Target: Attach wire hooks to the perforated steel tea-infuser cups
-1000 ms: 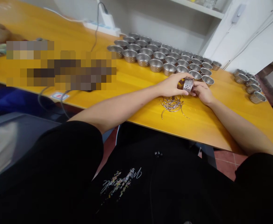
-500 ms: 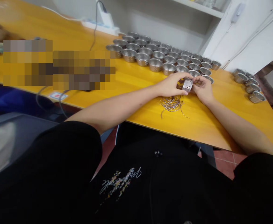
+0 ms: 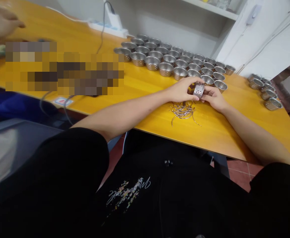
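A small perforated metal cup (image 3: 199,91) is tipped on its side between my two hands, above the yellow table. My left hand (image 3: 183,90) grips it from the left, thumb below and fingers above. Around its right end, the fingers of my right hand (image 3: 214,97) are closed; whether they also pinch a thin wire is hidden. Just below the cup lies a loose pile of thin curved metal wires (image 3: 182,110) on the table.
Rows of similar perforated cups (image 3: 166,68) stand behind my hands. A smaller group of cups (image 3: 273,103) is near the table's right edge. Further back lies a white power strip (image 3: 107,28). Another person's hand (image 3: 1,23) is at far left, beside a blurred-out area.
My right hand's fingers have shifted from the cup's upper right end down to its lower right side. My left hand keeps its hold. At far left, another person's hand has moved up.
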Demonstrator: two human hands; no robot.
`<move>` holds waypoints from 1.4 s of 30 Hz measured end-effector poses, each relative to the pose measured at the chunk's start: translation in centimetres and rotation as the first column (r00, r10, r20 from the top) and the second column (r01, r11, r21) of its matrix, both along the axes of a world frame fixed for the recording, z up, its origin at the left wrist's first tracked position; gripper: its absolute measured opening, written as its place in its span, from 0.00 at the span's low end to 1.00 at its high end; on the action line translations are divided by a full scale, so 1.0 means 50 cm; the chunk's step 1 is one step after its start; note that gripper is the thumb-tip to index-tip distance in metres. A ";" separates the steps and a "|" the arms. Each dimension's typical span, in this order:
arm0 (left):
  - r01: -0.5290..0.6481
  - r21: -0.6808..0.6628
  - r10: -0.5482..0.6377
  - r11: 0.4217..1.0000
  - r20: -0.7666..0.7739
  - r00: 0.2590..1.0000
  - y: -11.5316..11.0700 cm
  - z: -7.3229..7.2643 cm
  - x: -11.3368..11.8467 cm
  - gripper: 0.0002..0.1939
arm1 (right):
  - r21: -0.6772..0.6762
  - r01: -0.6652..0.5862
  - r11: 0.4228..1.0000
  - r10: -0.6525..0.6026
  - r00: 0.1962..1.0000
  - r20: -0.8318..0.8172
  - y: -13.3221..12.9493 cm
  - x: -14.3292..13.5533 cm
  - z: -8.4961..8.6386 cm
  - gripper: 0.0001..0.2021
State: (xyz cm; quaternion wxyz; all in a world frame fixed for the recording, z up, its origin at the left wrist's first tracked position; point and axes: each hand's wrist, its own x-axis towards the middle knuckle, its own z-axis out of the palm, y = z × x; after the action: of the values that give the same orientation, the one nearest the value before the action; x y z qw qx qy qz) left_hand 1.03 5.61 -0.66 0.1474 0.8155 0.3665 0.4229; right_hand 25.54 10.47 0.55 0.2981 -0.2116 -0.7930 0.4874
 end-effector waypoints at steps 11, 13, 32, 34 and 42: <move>-0.001 -0.006 0.001 1.000 0.009 1.000 -0.005 0.011 -0.006 0.42 | -0.011 0.084 0.996 -0.084 0.994 -0.067 0.011 0.004 -0.012 0.17; -0.013 -0.004 0.013 1.000 0.017 1.000 -0.004 0.013 -0.014 0.43 | 0.012 0.135 0.991 -0.133 0.988 -0.079 0.012 0.002 -0.016 0.21; 0.017 0.022 -0.017 1.000 -0.015 1.000 -0.001 0.001 -0.004 0.40 | 0.018 0.210 0.978 -0.207 0.975 -0.085 0.014 -0.006 -0.027 0.17; 0.016 0.024 -0.016 1.000 -0.020 1.000 0.000 -0.001 -0.004 0.38 | 0.007 0.148 0.989 -0.148 0.988 -0.052 0.007 -0.006 -0.020 0.17; 0.040 0.009 -0.040 0.999 -0.021 0.999 0.000 0.001 -0.002 0.41 | -0.023 -0.008 1.000 0.008 1.000 -0.012 0.012 0.004 -0.005 0.12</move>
State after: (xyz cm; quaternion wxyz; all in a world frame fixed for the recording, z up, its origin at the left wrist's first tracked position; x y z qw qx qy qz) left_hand 0.95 5.61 -0.62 0.1482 0.8276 0.3498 0.4131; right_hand 25.75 11.05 0.29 0.2985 -0.2091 -0.7863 0.4990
